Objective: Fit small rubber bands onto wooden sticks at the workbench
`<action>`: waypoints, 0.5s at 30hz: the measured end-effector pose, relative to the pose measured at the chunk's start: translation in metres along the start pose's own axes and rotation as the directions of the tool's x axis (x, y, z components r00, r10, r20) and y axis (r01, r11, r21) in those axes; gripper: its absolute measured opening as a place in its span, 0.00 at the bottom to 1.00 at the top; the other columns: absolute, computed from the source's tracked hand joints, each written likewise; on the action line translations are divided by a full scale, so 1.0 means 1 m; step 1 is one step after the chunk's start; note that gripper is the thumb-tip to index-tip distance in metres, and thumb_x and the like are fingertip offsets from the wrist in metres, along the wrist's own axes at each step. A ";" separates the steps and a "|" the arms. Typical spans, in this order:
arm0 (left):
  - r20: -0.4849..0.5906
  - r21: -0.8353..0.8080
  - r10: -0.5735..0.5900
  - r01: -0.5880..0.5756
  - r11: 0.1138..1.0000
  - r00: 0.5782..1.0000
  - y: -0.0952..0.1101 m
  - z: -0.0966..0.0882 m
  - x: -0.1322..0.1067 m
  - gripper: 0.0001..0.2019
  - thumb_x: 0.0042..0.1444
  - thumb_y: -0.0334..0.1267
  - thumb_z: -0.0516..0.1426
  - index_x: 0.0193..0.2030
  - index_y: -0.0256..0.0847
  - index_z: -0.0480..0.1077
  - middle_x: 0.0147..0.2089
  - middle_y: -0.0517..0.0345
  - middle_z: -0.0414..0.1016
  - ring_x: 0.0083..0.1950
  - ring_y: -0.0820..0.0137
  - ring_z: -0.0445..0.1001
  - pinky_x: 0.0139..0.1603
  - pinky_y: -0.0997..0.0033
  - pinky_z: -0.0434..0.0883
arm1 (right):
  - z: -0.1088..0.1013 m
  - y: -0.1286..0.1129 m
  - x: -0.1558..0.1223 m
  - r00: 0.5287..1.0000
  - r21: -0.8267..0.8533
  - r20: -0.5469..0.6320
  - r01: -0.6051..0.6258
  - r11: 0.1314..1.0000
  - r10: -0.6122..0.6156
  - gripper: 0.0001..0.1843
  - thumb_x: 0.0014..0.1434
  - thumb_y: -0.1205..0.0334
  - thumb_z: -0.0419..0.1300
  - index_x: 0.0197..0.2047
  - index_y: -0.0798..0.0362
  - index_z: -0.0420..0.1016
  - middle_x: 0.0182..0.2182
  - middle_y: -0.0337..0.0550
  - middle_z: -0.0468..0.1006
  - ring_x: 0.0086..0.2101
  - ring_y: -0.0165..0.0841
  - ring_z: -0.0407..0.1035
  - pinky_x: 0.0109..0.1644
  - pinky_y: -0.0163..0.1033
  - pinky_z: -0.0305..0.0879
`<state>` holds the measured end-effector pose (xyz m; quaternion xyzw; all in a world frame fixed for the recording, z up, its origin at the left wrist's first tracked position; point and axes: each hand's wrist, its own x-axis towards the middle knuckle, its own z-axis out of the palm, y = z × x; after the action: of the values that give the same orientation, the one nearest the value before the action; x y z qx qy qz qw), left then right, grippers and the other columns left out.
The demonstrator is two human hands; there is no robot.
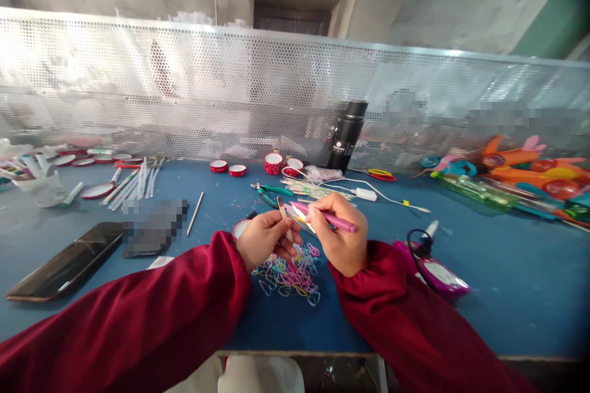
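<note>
My left hand (262, 238) is closed on a thin flat wooden stick (282, 211) with a dark upper end, held upright between thumb and fingers. My right hand (345, 236) grips a pink-purple marker pen (340, 221), its pale tip pointing left towards the stick. Whether the tip touches the stick I cannot tell. Just below both hands lies a loose heap of coloured rubber bands (295, 279). Partly hidden behind my left hand is a round red-rimmed piece (239, 229). Green-handled pliers (270, 191) lie beyond the hands.
Two phones (67, 261) lie left, near a thin stick (195, 214). A cup of pens (40, 187) and white strips (133, 187) stand farther left. Behind are red tins (273, 164), a black bottle (346, 138) and a white cable (366, 194). A purple device (440, 273) sits right.
</note>
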<state>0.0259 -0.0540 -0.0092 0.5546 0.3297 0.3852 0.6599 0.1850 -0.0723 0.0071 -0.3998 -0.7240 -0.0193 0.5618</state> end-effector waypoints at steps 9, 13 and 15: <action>0.013 0.004 0.010 -0.010 1.000 1.000 0.001 0.001 -0.001 0.11 0.59 0.43 0.54 0.34 0.36 0.66 0.29 0.58 0.73 0.22 0.79 0.71 0.22 0.80 0.68 | 0.003 0.001 -0.002 0.999 0.003 0.047 0.017 1.000 -0.017 0.04 0.58 0.64 0.57 0.31 0.49 0.68 0.24 0.36 0.73 0.26 0.30 0.68 0.32 0.36 0.63; 0.015 -0.008 0.007 -0.007 1.000 1.000 0.001 0.001 -0.001 0.10 0.60 0.42 0.53 0.36 0.36 0.67 0.30 0.58 0.74 0.22 0.79 0.72 0.22 0.81 0.69 | 0.000 0.000 -0.001 1.000 0.000 -0.004 0.005 1.000 -0.005 0.04 0.58 0.65 0.57 0.31 0.50 0.69 0.25 0.36 0.73 0.26 0.29 0.68 0.32 0.35 0.62; 0.013 -0.008 0.009 -0.009 1.000 1.000 0.000 0.001 0.000 0.10 0.59 0.43 0.54 0.36 0.36 0.67 0.30 0.58 0.74 0.22 0.79 0.72 0.22 0.81 0.68 | 0.001 0.000 -0.001 1.000 0.025 0.001 0.012 1.000 -0.012 0.03 0.58 0.65 0.57 0.31 0.50 0.68 0.25 0.36 0.73 0.27 0.30 0.68 0.32 0.35 0.63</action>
<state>0.0263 -0.0544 -0.0087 0.5559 0.3214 0.3860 0.6624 0.1842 -0.0731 0.0060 -0.3886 -0.7269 -0.0134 0.5660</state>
